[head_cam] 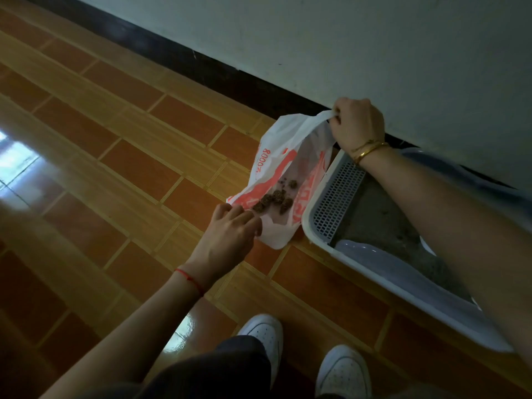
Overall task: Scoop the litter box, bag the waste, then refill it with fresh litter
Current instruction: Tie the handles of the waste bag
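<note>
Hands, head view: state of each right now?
Left hand: fingers bent on the plastic bag's near edge; grip cannot be told.
Right hand: closed, pinching the bag's top edge, holding it up.

My right forearm (pixel 460 214) hides much of the litter box (pixel 374 280), and its far end runs off the right edge. Red print on the bag (pixel 276 156) is too crumpled to read. One shoe (pixel 342 372) is cut off below.

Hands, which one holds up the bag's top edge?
The right hand, with gold bangles, pinches it; the left hand, with red string, is at the bag's lower edge.
</note>
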